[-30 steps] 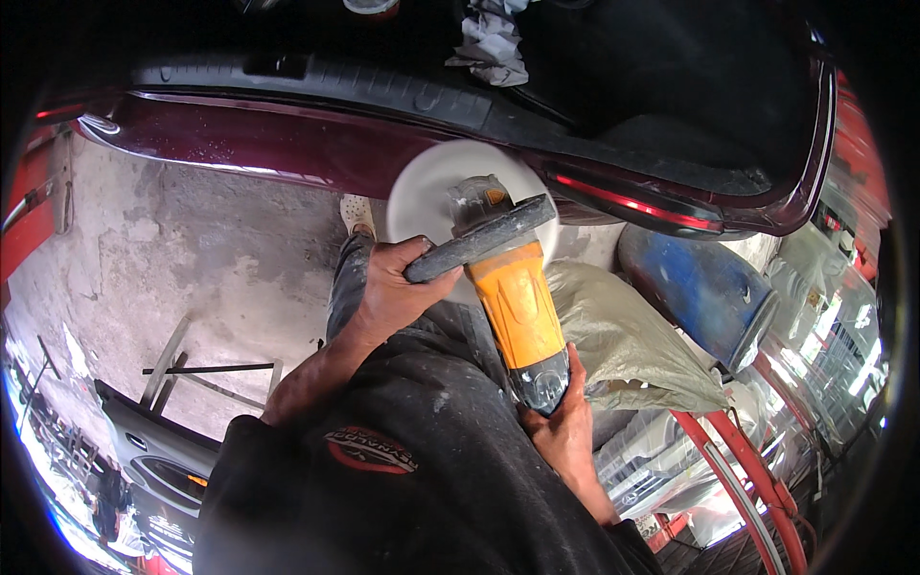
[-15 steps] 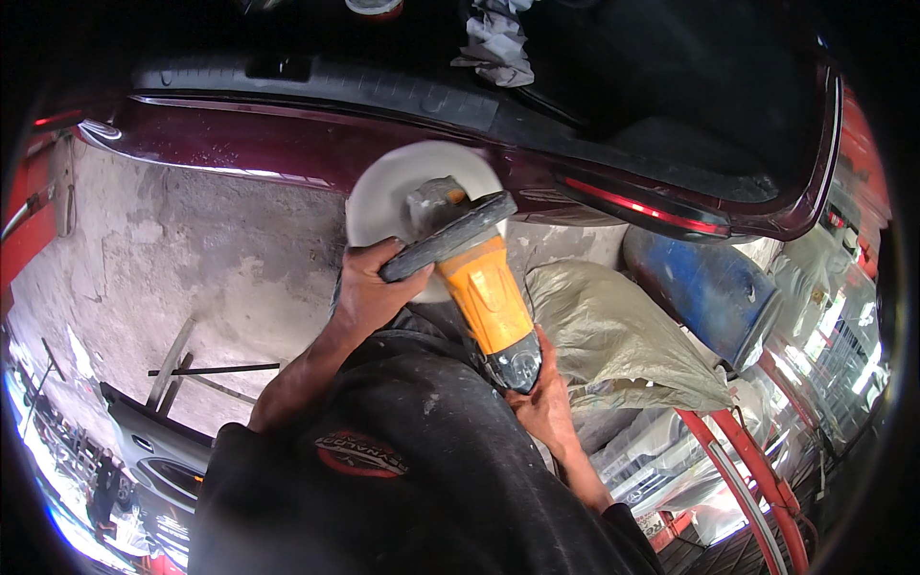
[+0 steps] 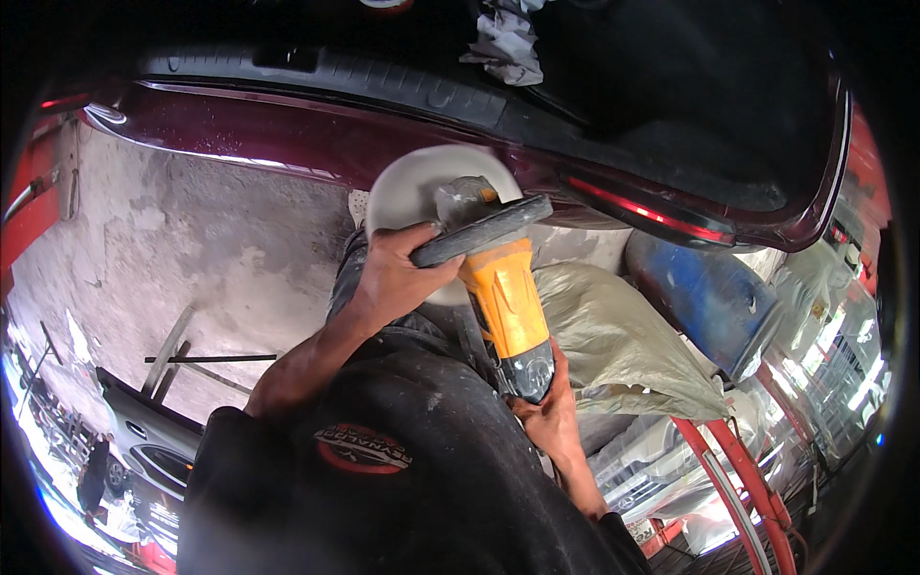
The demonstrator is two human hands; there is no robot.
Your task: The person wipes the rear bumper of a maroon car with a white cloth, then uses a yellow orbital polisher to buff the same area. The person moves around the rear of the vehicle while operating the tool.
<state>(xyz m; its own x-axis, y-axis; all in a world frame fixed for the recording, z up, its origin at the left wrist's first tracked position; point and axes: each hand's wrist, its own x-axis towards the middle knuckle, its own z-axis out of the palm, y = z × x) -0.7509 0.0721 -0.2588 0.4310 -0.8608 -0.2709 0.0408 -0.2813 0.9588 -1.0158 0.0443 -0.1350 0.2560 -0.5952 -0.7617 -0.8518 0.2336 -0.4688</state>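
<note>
A yellow and black rotary polisher (image 3: pixel 506 297) is held in front of my body by both hands. My left hand (image 3: pixel 395 266) is closed round the left end of its black bar-shaped front handle (image 3: pixel 484 230). At the rear end of the body, my right hand (image 3: pixel 551 402) grips the black housing, its fingers partly hidden behind it. The round white pad (image 3: pixel 402 187) looks smeared, and its upper edge overlaps the rear edge of a dark maroon car body (image 3: pixel 316 144). Whether the pad touches the paint, I cannot tell.
Crumpled paper (image 3: pixel 508 43) lies in the dark open boot above. To the right are a lit red tail lamp (image 3: pixel 652 208), a blue drum (image 3: pixel 709 302), a beige plastic cover (image 3: pixel 623 335) and a red metal stand (image 3: pixel 724 479). A loose car door (image 3: pixel 144 431) is at lower left.
The polisher and both hands have shifted slightly right and a little downward in the picture. Its front handle has moved further right. Both hands keep their grip.
</note>
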